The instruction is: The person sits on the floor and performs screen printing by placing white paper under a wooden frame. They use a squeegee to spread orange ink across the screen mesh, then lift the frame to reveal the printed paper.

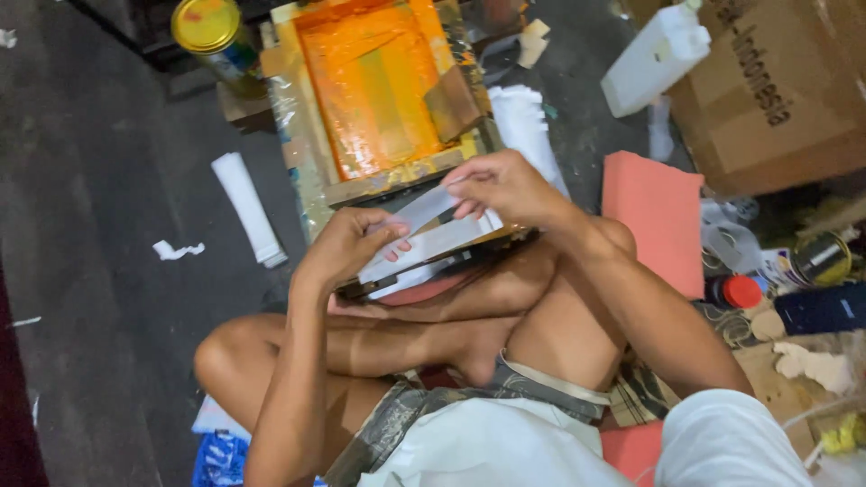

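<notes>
Left hand [347,243] and right hand [505,185]: fingers pinched shut on opposite ends of white paper strip [424,212], strip taut between them, above printing board [433,257]. Orange-inked screen frame [374,90] just beyond fingers. Best held flat, edges squared to board, before release.

**Dark floor strewn with printing supplies**

A dark grey floor [99,162] is seen beneath everything. A rolled white sheet [248,209] and a torn white scrap [177,250] are laid on it to the left. Further up, a yellow-lidded tin [215,34] is set on a small block beside an orange-inked screen frame [374,90]. A stack of white paper [526,126] is placed just beside the frame. To the right, a salmon-pink foam pad [654,216], a white plastic jug [654,59] and a brown cardboard box [776,90] are found. A red-capped bottle [735,291] and a metal can [821,260] are stood near the pad.
</notes>
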